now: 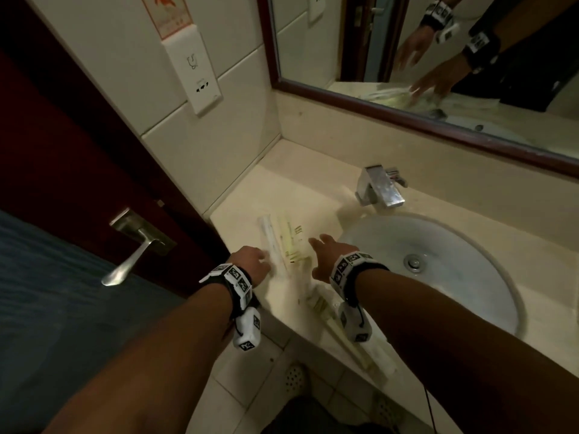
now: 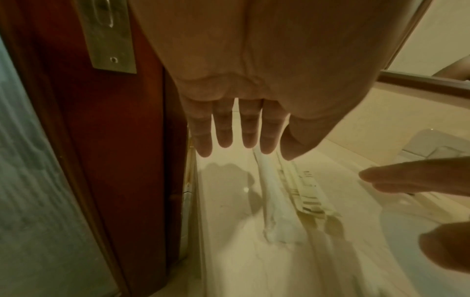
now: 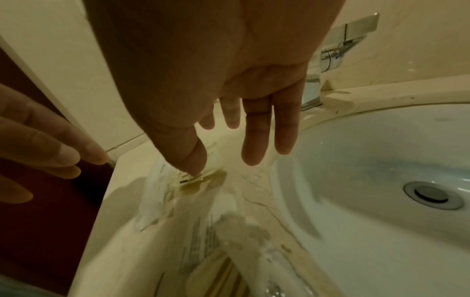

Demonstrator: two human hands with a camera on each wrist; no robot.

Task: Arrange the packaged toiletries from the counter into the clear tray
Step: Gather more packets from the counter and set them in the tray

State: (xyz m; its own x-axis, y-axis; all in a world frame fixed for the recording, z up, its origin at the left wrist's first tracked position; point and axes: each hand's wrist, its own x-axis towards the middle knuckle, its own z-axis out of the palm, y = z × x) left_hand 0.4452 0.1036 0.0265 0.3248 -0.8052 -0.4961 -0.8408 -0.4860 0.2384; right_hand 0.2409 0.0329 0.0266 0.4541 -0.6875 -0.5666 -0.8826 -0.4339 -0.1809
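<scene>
Two long packets lie side by side on the beige counter (image 1: 300, 189): a white one (image 1: 271, 239) (image 2: 272, 201) and a yellowish printed one (image 1: 293, 242) (image 2: 307, 191). My left hand (image 1: 257, 260) (image 2: 244, 148) hovers at their left with fingers straight and holds nothing. My right hand (image 1: 326, 252) (image 3: 254, 140) is spread just right of them; its thumb tip is at the printed packet's near end (image 3: 213, 156). More packets (image 1: 360, 349) (image 3: 198, 241) lie under my right wrist at the counter's front edge. I cannot make out the clear tray for certain.
The white sink basin (image 1: 470, 277) with its drain lies right of the packets, and the chrome faucet (image 1: 380, 186) stands behind it. A dark red door (image 1: 62, 151) with a metal handle (image 1: 134, 255) borders the counter's left end. A framed mirror (image 1: 438, 57) hangs above.
</scene>
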